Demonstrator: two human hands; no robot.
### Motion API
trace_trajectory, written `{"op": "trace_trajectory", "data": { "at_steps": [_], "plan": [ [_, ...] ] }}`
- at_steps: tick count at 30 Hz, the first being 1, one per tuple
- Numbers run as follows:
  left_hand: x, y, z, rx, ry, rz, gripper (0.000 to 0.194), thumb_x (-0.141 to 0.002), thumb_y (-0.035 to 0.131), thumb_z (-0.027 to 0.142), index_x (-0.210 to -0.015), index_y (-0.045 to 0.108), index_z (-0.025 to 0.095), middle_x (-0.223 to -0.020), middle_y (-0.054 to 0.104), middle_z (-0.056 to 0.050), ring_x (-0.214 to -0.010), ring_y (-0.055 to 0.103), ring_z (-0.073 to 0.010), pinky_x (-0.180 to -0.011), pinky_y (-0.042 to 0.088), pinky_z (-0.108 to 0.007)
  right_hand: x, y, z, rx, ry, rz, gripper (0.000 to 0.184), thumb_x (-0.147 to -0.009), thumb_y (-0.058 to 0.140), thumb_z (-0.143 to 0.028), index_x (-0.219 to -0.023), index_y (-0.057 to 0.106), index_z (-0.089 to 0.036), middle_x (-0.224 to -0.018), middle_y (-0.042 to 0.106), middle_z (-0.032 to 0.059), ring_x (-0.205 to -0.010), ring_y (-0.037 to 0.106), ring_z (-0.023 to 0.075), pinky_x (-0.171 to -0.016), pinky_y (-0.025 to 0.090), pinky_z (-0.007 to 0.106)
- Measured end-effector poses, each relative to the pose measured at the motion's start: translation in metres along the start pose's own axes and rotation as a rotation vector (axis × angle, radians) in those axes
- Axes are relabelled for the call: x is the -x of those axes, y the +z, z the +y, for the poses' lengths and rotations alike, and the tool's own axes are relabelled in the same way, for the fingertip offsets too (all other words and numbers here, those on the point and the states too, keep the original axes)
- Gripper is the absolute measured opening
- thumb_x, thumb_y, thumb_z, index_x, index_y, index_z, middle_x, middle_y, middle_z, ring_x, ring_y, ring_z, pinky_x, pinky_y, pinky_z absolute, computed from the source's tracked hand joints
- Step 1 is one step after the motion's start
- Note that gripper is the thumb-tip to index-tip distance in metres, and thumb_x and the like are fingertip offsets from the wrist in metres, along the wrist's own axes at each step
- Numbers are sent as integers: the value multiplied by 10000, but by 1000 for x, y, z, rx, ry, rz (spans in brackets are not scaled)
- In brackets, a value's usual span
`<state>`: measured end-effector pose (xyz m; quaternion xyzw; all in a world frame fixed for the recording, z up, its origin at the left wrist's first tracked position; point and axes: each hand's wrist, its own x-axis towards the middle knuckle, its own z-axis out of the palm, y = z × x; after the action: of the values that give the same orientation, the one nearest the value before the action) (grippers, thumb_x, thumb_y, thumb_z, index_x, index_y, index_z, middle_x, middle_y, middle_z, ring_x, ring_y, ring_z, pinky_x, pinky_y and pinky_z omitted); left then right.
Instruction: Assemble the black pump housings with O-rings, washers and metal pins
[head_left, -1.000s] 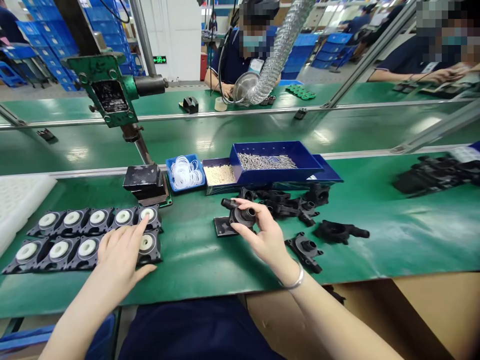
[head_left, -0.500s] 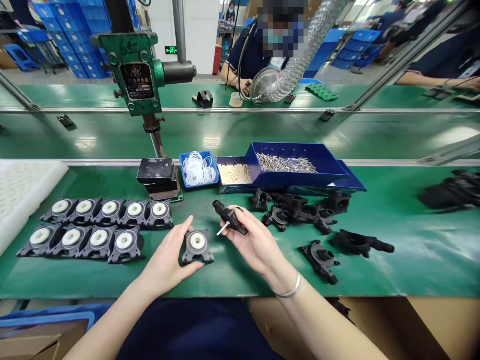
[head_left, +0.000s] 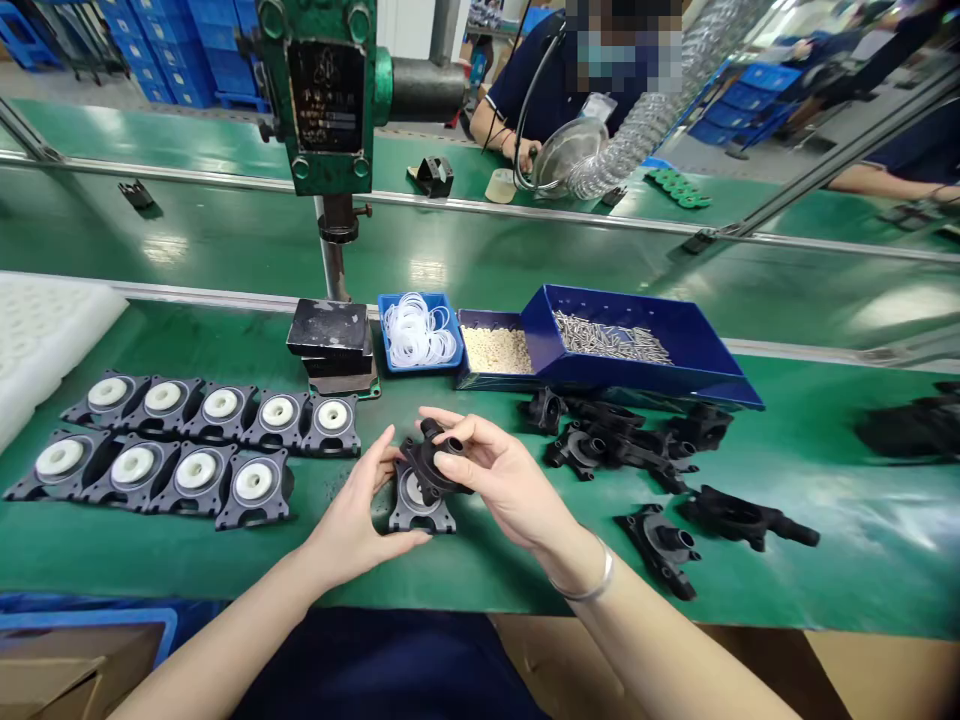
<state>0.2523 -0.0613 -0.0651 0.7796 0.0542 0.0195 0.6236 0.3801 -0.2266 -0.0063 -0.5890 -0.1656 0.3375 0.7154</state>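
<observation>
My right hand (head_left: 504, 478) grips a black plastic cover with pipe stubs (head_left: 429, 462) between thumb and fingers. The cover is over a black square housing (head_left: 421, 522) on the green bench, hiding much of that housing's white round centre. Whether the two parts touch, I cannot tell. Around the housing's left side curves my left hand (head_left: 349, 520), its fingers at the upper left and its thumb along the front edge. To the left, two rows of similar black housings (head_left: 253, 482) with white rings lie flat. Several loose black covers (head_left: 660, 545) lie to the right.
Behind my hands stand a green press (head_left: 330, 100) with a black block (head_left: 330, 328), a blue tray of white rings (head_left: 420, 330), and blue bins of small pale pieces (head_left: 495, 350) and metal pins (head_left: 611, 338). White foam (head_left: 52, 350) lies left. A co-worker (head_left: 555, 90) sits opposite.
My right hand has brought the cover left over the square housing and turned it so its stubs face up. The white pin seen under it is now hidden. The camera view has shifted.
</observation>
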Motion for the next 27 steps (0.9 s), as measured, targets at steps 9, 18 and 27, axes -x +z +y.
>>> {"op": "trace_trajectory", "data": {
  "at_steps": [9,18,27],
  "plan": [
    [1,0,0,-12,7,-10,1092,-735,840,279,-1579,148,324,-1467,446,-132,-1365,492,-304,-1171,391,-540,10,7,-2,509,-263,24,182,-833,777,-355,-900,652,-242,-1283,579,98,-1261,542,255,-1091,420,451],
    [1,1,4,-54,59,-5,1067,-748,828,278,-1575,158,346,-1439,457,-113,-1337,515,-288,-1149,431,-519,20,6,12,616,-339,89,149,-881,727,-340,-978,643,-264,-1295,529,107,-1283,501,282,-1079,420,495],
    [-1,0,4,-49,83,-18,1110,-741,839,273,-1586,123,349,-1399,498,-110,-1327,518,-293,-1157,423,-516,2,3,11,316,-98,127,245,-844,742,-451,-871,636,-231,-1148,613,72,-1129,596,232,-984,496,383]
  ]
}}
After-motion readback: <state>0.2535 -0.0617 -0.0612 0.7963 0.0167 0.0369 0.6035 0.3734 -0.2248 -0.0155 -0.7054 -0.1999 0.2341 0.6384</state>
